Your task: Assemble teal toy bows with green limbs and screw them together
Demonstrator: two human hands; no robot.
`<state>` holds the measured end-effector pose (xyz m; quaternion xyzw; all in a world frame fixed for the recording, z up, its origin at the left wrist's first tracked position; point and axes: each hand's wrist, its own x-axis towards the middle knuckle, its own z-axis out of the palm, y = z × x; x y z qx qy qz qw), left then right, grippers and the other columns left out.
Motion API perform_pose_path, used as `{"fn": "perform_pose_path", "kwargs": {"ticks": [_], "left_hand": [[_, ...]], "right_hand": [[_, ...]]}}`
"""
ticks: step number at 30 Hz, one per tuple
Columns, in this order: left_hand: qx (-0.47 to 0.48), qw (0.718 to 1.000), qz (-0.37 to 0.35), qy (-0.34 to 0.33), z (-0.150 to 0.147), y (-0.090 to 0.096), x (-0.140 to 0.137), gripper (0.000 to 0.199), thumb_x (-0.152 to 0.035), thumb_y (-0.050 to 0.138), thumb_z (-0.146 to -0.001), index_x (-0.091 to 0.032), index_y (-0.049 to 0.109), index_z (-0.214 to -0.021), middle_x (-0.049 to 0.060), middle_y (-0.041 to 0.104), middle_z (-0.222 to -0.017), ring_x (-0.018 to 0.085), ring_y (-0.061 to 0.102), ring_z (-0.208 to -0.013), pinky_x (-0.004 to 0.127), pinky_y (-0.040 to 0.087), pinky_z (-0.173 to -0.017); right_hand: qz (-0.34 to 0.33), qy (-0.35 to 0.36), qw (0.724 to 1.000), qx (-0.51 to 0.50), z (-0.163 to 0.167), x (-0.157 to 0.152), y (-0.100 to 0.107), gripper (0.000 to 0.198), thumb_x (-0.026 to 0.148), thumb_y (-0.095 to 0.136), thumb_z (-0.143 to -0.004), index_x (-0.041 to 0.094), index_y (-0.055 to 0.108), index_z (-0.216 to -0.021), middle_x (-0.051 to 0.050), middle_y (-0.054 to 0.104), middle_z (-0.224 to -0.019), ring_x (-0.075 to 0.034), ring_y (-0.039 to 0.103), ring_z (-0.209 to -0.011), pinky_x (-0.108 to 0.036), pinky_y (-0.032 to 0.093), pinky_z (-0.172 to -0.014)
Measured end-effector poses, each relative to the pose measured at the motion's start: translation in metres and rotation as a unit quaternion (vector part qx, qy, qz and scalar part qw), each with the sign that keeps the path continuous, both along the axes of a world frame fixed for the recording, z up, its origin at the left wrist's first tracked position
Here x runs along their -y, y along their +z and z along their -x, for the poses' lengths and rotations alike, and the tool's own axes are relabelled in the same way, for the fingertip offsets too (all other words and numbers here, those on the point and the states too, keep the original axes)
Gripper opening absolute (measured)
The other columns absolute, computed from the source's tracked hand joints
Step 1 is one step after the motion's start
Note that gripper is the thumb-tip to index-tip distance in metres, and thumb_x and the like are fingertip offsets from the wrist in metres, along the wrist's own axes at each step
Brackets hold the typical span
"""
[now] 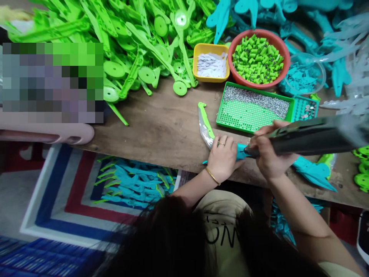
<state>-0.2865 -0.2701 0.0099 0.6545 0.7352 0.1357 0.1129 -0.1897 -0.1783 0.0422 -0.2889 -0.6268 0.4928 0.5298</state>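
Brown wooden table (161, 115) stretches across my view, its far left side buried under a heap of lime-green plastic parts (161, 50), with turquoise parts (317, 34) piled at the far right. Below the near edge, to my left, more turquoise pieces (138, 188) lie on a striped red, blue and white surface (77, 184). My pale shirt (221, 204) carries large dark letters that seem to read N and O; the smaller line beside them is only partly visible. I can make out no brand on the dark power driver (311, 134). My right hand (268, 154) is wrapped around its front end, the tip down at the turquoise workpiece (241, 151), which lies on the table directly in front of me. My left hand (221, 157) is closed over that workpiece, a green-and-clear strip (206, 125) sticking out past my fingers. Beyond sit a red bowl (258, 85) of green plugs, a green perforated tray (242, 115) of silver metal bits, and a yellow tub (211, 79) of white pieces. Smallest are my gold bracelet (212, 176) and ring (221, 144).
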Motion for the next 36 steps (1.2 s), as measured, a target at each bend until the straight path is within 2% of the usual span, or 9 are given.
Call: {"fn": "perform_pose_path", "kwargs": {"ticks": [2,4,8,10,14,18,23,30,36], "left_hand": [[-0.004,1.000,0.012,0.010,0.010,0.003,0.008,0.054,-0.051,0.071,-0.078,-0.010,0.062,-0.112,0.013,0.061,-0.120,0.031,0.051,-0.117,0.046,0.032,-0.111],[-0.015,0.999,0.031,0.028,0.019,0.008,0.015,0.054,-0.049,0.074,-0.077,-0.010,0.062,-0.112,0.014,0.061,-0.120,0.033,0.050,-0.118,0.047,0.031,-0.111],[-0.026,0.999,0.030,0.023,0.023,0.013,0.013,0.065,-0.049,0.074,-0.076,-0.008,0.056,-0.124,0.015,0.060,-0.123,0.033,0.049,-0.118,0.048,0.032,-0.109],[-0.018,0.999,0.034,-0.004,0.020,0.011,0.006,0.054,-0.048,0.071,-0.080,-0.012,0.059,-0.119,0.013,0.062,-0.116,0.031,0.052,-0.112,0.045,0.037,-0.101],[-0.004,0.999,0.045,-0.025,0.016,0.001,-0.003,0.033,-0.046,0.063,-0.087,-0.017,0.064,-0.102,0.009,0.063,-0.103,0.027,0.055,-0.101,0.039,0.041,-0.086],[-0.004,0.999,0.024,-0.021,0.017,-0.004,-0.001,0.035,-0.048,0.061,-0.088,-0.017,0.064,-0.105,0.008,0.063,-0.103,0.027,0.054,-0.101,0.039,0.040,-0.086],[-0.002,1.000,0.021,-0.017,0.017,-0.003,0.000,0.034,-0.048,0.061,-0.088,-0.018,0.065,-0.102,0.007,0.063,-0.102,0.026,0.054,-0.101,0.039,0.040,-0.086],[-0.016,0.999,0.025,-0.013,0.011,0.003,-0.002,0.036,-0.046,0.067,-0.084,-0.016,0.063,-0.103,0.009,0.063,-0.103,0.028,0.054,-0.102,0.040,0.040,-0.087],[-0.021,0.999,0.002,-0.025,0.007,-0.002,-0.003,0.032,-0.047,0.062,-0.089,-0.017,0.062,-0.100,0.007,0.062,-0.101,0.026,0.055,-0.099,0.038,0.041,-0.085]], "right_hand": [[-0.058,-0.033,0.995,-0.071,0.013,-0.015,0.013,0.033,0.025,0.072,-0.081,0.034,0.062,-0.111,0.007,0.069,-0.089,-0.006,0.056,-0.049,-0.023,0.049,-0.044],[-0.095,-0.085,0.984,-0.125,0.027,-0.035,0.013,0.026,0.024,0.072,-0.081,0.031,0.064,-0.106,0.006,0.069,-0.088,-0.006,0.056,-0.047,-0.022,0.047,-0.044],[-0.087,-0.134,0.981,-0.112,0.045,-0.066,-0.018,0.028,0.032,0.075,-0.080,0.024,0.061,-0.103,0.004,0.067,-0.085,-0.007,0.057,-0.048,-0.025,0.050,-0.047],[-0.088,-0.148,0.982,-0.079,0.048,-0.071,-0.034,0.034,0.040,0.073,-0.081,0.023,0.057,-0.105,0.003,0.065,-0.086,-0.007,0.056,-0.048,-0.027,0.052,-0.049],[-0.086,-0.169,0.981,-0.031,0.045,-0.068,-0.045,0.039,0.046,0.067,-0.085,0.025,0.052,-0.114,0.001,0.061,-0.088,-0.009,0.056,-0.051,-0.031,0.053,-0.052],[-0.087,-0.160,0.983,-0.006,0.043,-0.061,-0.042,0.037,0.046,0.064,-0.087,0.029,0.050,-0.117,0.002,0.061,-0.090,-0.013,0.061,-0.059,-0.033,0.054,-0.054],[-0.117,-0.160,0.980,0.008,0.043,-0.061,-0.038,0.035,0.049,0.065,-0.086,0.030,0.053,-0.113,0.003,0.065,-0.091,-0.007,0.052,-0.048,-0.030,0.052,-0.048],[-0.069,-0.125,0.987,-0.068,0.044,-0.063,-0.038,0.035,0.041,0.075,-0.078,0.024,0.058,-0.103,0.005,0.064,-0.080,-0.007,0.055,-0.047,-0.027,0.053,-0.049],[-0.055,-0.132,0.988,-0.055,0.044,-0.063,-0.033,0.039,0.048,0.075,-0.074,0.023,0.058,-0.098,0.006,0.066,-0.079,-0.008,0.055,-0.047,-0.028,0.053,-0.050]]}}
